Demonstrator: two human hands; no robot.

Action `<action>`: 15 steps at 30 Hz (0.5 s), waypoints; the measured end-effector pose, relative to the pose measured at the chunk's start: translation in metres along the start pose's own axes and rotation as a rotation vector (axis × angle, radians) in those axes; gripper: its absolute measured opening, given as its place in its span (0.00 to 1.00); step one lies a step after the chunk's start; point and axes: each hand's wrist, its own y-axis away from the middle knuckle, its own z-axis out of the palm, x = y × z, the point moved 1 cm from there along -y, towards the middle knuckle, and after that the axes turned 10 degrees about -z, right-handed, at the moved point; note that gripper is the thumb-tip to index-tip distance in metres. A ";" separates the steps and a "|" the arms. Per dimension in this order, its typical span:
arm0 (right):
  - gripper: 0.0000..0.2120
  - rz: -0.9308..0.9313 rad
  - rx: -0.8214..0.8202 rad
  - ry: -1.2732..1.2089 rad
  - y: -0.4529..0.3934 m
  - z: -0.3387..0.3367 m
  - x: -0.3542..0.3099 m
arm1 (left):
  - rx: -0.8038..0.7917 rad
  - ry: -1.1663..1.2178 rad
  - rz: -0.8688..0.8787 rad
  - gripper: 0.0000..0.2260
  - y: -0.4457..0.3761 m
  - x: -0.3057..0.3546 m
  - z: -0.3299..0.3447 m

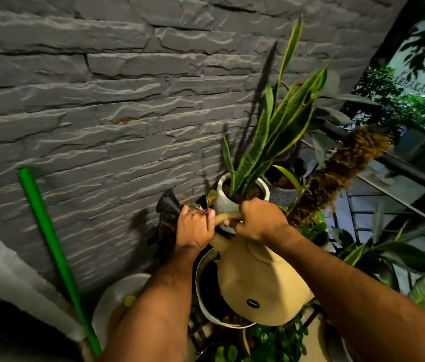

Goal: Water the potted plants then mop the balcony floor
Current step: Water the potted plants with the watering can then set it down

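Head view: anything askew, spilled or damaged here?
Nothing is clearly spilled or broken. The moss pole leans steeply right toward the railing instead of standing upright. Both hands, left hand and right hand, grip the tan watering can.

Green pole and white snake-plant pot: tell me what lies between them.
In the head view, between the green pole and white pot: stone wall, the can's black rose.

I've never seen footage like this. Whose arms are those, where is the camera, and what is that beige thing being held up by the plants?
There is no machine here: a person wears a camera on the head, looking down at their own hands. Both grip a beige watering can: the right hand curls round its handle, the left hand holds the spout near the black nozzle. The can is held next to a snake plant in a white pot. A green pole leans against the stone wall.
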 end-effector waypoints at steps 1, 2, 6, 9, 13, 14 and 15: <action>0.26 0.001 0.014 -0.005 0.009 0.000 0.005 | -0.014 -0.033 0.020 0.27 0.005 0.007 -0.002; 0.26 0.001 0.029 -0.009 0.019 0.002 0.010 | -0.009 -0.060 0.033 0.26 0.010 0.013 -0.004; 0.26 0.011 0.094 -0.012 0.058 0.006 0.031 | 0.045 -0.091 0.068 0.23 0.030 0.044 -0.019; 0.26 0.017 0.118 0.001 0.096 0.008 0.049 | 0.063 -0.107 0.121 0.24 0.047 0.074 -0.028; 0.26 0.042 0.172 0.013 0.158 0.014 0.080 | 0.074 -0.089 0.196 0.22 0.075 0.125 -0.031; 0.26 0.057 0.180 0.015 0.176 0.016 0.089 | 0.072 -0.085 0.219 0.22 0.085 0.142 -0.032; 0.26 0.073 0.188 0.020 0.194 0.018 0.097 | 0.073 -0.086 0.240 0.22 0.094 0.158 -0.031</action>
